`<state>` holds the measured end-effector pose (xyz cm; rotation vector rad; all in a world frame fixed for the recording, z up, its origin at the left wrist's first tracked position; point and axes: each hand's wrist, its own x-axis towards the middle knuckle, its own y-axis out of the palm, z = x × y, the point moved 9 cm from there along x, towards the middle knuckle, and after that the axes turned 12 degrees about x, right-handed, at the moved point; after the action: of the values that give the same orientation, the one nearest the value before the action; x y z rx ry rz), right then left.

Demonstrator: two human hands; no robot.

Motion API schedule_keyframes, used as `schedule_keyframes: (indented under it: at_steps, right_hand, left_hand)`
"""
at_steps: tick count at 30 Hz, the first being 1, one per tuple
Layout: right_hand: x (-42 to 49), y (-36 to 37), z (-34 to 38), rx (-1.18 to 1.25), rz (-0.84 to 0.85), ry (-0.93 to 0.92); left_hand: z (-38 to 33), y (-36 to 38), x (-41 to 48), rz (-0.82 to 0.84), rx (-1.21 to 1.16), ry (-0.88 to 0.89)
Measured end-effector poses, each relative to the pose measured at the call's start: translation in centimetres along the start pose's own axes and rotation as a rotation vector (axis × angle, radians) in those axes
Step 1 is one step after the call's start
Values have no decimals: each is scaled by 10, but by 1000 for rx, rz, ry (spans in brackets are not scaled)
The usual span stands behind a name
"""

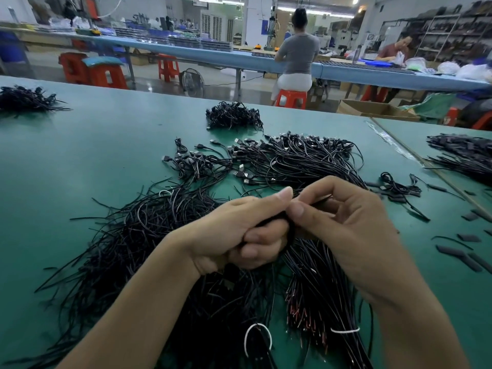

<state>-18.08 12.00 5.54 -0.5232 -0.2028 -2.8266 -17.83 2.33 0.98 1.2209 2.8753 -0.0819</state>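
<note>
Cardboard box (372, 110): stands open past the far right corner of the table; its contents cannot be made out.
Table (93, 145): a green top with black cables lying on it in separate heaps.
Bundle of black cables (306, 267): held up in front of the person, between both hands. Its long ends fall down towards the near edge, some with reddish tips.
Left hand (239, 235): fingers curled tight round the top of the bundle, thumb stretched along it towards the other hand.
Right hand (346, 217): touching the left at the thumbs. Thumb and forefinger pinch a thin strand at the bundle's top, and the other fingers are loosely bent.
White tie (344, 330): wrapped round the bundle's lower part, beside the right forearm.
White ring (257, 339): lies on dark cables between the forearms.
Loose cables (149, 227): a spread heap just left of the left hand, running under the left forearm.
Plugged cables (298, 158): a wide heap just beyond both hands — plugs towards the far side.
Small heap (234, 115): farther back, well apart from the hands.
Short black pieces (468, 238): scattered on the table to the right of the right hand.
</note>
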Motion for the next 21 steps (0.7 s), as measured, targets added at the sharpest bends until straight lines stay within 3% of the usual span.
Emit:
schedule_keyframes:
  at_steps: [4,12,16,18,21]
  right_hand:
    - [0,7,-8,-11,97,50]
    - [3,9,-5,-159,62,-96]
    - [3,5,-5,-257,-15,-117]
    - [2,6,-5,-273,-51,-125]
    - [0,13,0,-233,-73,-158]
  left_hand:
    - [-3,-4,2,-39,-105,32]
    - [6,-26,7,-376,71,-51]
    - [11,-34,6,-520,42,-65]
    - [14,-33,7,-515,-60,-75]
    - [15,-17,12,-342,-230,-79]
